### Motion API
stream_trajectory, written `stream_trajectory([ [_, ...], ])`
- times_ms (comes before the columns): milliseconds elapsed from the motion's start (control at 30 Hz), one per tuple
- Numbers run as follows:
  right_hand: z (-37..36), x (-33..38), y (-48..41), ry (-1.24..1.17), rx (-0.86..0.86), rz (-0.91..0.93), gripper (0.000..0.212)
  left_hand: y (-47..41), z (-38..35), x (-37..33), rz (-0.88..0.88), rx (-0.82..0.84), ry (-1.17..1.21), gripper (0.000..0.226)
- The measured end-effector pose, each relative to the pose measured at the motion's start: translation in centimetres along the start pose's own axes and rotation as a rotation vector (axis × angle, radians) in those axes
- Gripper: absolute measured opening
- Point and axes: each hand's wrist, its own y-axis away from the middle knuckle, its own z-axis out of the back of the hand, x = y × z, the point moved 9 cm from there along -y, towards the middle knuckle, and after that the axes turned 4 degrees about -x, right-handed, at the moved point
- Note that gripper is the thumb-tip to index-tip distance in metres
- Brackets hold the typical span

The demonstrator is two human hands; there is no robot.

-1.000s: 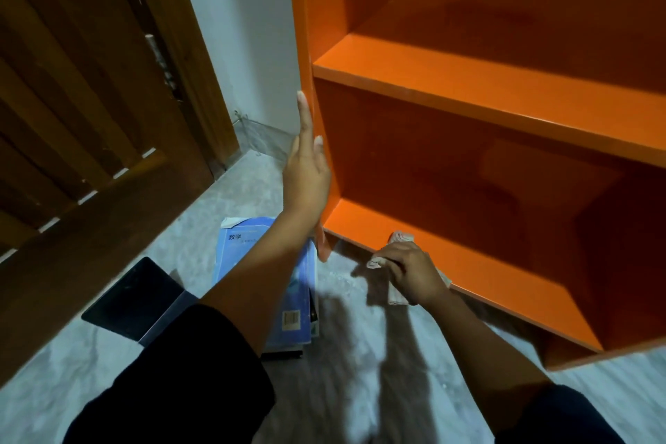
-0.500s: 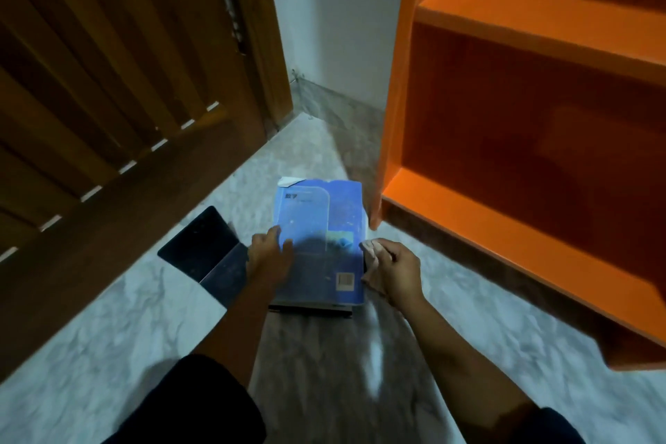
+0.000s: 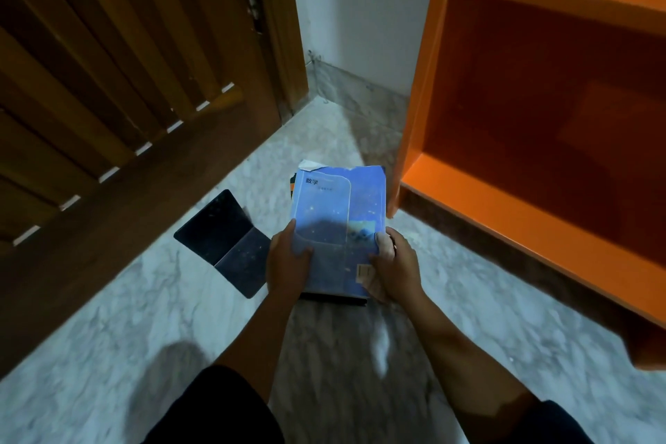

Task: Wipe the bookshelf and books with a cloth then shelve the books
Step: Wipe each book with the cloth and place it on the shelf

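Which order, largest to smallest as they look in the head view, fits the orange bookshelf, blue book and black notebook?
1. The orange bookshelf, clearly largest, though the frame cuts it off.
2-3. The blue book and the black notebook look roughly alike, so I won't rank them.

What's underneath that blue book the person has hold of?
Under the blue paperback book a dark book's edge shows at the near end, and an orange-and-black corner peeks out far left. How many books lie there, and their covers, are hidden.
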Motion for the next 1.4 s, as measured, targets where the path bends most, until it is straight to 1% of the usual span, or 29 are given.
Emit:
stream_trajectory([
  [33, 0.4, 0.4, 0.5, -0.061, -0.016, -0.005, 0.02, 0.4, 0.2, -0.4, -0.008, -0.003, 0.0, 0.057],
  [133, 1.2, 2.2, 2.2, -0.233, 0.019, 0.001, 0.016, 1.1, 0.6, -1.3, -0.047, 0.002, 0.001, 0.054],
  [200, 1.7, 3.0, 3.1, -0.234, 0.063, 0.005, 0.028, 1.3, 1.0, -1.4, -0.041, 0.007, 0.066, 0.052],
  [267, 2.5, 4.0, 4.0, -0.246, 0.082, 0.02, 0.035, 1.9, 1.5, -1.2, 0.049, 0.017, 0.182, 0.052],
  [333, 3.6, 5.2, 4.8, -0.263, 0.078, 0.05, 0.048, 3.1, 2.2, -1.4, 0.131, 0.037, 0.284, 0.052],
  [400, 4.8, 6.1, 5.5, -0.256, 0.065, 0.045, 0.058, 4.0, 3.2, -2.1, 0.168, 0.044, 0.381, 0.045],
  [467, 6.2, 7.2, 6.0, -0.287, 0.065, 0.043, 0.061, 4.5, 4.5, -3.6, 0.172, 0.042, 0.462, 0.036],
  [600, 9.4, 10.6, 7.6, -0.4, 0.073, 0.104, 0.059, 5.6, 6.9, -8.6, 0.104, 0.121, 0.613, 0.024],
  [767, 13.3, 15.4, 10.3, -0.506, 0.101, 0.183, 0.056, 7.3, 10.2, -15.1, -0.083, 0.215, 0.683, 0.024],
  [933, 16.5, 19.2, 12.4, -0.541, 0.076, 0.262, 0.055, 9.4, 13.7, -19.8, -0.264, 0.168, 0.683, 0.037],
  [1067, 18.7, 21.7, 13.9, -0.633, 0.049, 0.276, 0.054, 11.5, 15.9, -23.8, -0.38, 0.158, 0.669, 0.04],
  [1133, 19.8, 22.7, 14.5, -0.611, 0.035, 0.3, 0.054, 12.0, 16.6, -25.0, -0.401, 0.155, 0.667, 0.042],
  [1400, 21.9, 25.7, 13.6, -0.579, 0.008, 0.376, 0.055, 11.6, 17.9, -27.8, -0.371, 0.173, 0.819, 0.042],
])
